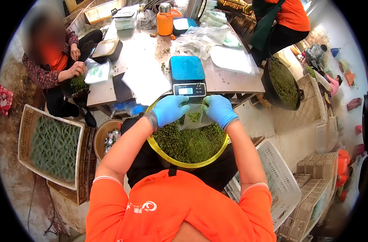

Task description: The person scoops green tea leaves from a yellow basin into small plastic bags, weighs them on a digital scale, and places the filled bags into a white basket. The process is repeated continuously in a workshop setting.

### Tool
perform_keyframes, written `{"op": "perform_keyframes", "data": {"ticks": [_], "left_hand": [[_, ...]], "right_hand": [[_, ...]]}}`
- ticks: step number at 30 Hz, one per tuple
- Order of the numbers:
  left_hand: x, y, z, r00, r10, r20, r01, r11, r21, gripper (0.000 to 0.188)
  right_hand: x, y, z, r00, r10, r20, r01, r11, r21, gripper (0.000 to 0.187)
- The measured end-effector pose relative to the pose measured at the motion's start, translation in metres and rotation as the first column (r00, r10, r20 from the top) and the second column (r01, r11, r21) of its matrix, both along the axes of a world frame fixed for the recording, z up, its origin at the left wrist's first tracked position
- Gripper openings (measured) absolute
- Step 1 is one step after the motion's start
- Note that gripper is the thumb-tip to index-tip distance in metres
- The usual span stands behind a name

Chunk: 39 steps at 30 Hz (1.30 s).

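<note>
Between my two blue-gloved hands a small clear plastic bag (195,122) hangs, with a little clump of green berries inside. My left hand (170,109) pinches its left edge, and my right hand (220,109) grips the upper right corner. Right under the bag sits a yellow-rimmed tub (192,164) filled with small green peppercorn-like berries (192,145). Just beyond my fingers, at the table's near edge, stands a digital scale with a blue pan (187,68); nothing lies on the pan. My fingertips partly cover the bag's top edge.
White sheets (147,84) and loose plastic bags (196,40) lie on the table, near an orange bottle (164,20). A co-worker (47,60) sits at left, holding a bag. Filled bags lie in a crate (77,161). A black basin (299,105) and white crate (286,169) stand at right.
</note>
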<state>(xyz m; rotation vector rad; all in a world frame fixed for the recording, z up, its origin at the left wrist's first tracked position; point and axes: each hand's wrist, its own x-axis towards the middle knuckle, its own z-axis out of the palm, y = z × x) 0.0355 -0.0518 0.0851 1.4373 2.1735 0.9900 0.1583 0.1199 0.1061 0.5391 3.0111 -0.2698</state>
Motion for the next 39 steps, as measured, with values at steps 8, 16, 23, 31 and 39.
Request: {"op": "perform_keyframes", "data": {"ticks": [8, 16, 23, 31, 39], "left_hand": [[0.060, -0.016, -0.014, 0.923, -0.161, -0.349, 0.114, 0.982, -0.151, 0.028], [0.021, -0.003, -0.055, 0.928, -0.111, -0.357, 0.079, 0.992, -0.102, 0.010], [0.016, 0.030, -0.034, 0.866, -0.227, -0.445, 0.197, 0.974, -0.112, 0.007], [0.021, 0.020, -0.037, 0.867, -0.314, -0.387, 0.178, 0.921, -0.348, 0.013], [0.020, 0.017, -0.026, 0.845, -0.227, -0.484, 0.168, 0.972, -0.162, 0.008]], "right_hand": [[-0.015, -0.001, -0.022, 0.997, -0.049, 0.052, 0.055, 0.991, -0.122, 0.022], [0.059, 0.012, -0.073, 0.982, 0.045, -0.185, -0.101, 0.948, -0.303, 0.059], [0.063, -0.049, -0.150, 0.974, 0.118, 0.193, -0.134, 0.989, 0.070, 0.073], [0.055, -0.051, -0.155, 0.965, 0.072, 0.253, -0.035, 0.989, -0.146, 0.072], [0.039, -0.039, -0.158, 0.925, 0.042, 0.378, -0.011, 0.996, -0.085, 0.044]]}}
